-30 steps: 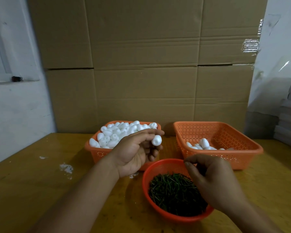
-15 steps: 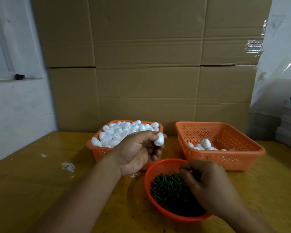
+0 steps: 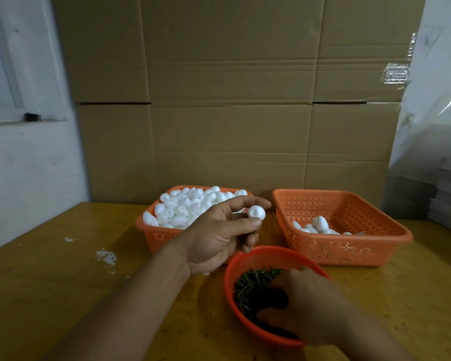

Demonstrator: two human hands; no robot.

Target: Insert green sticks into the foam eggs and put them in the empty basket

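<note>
Matt white foam eggs [image 3: 185, 208] are held in perforated orange plastic baskets [image 3: 349, 246] on a worn, glossy wooden table [image 3: 50, 295], backed by matt cardboard [image 3: 232, 100].

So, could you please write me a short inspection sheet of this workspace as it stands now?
Surface: wooden table, white specks.
Job's things: full basket of foam eggs; right basket, a few eggs; red bowl of green sticks.
Clutter: nothing seen.
Hands: left hand pinches a foam egg; right hand in the bowl, grip hidden.
Cables: nothing seen.
Surroundings: cardboard boxes, white wall.
</note>
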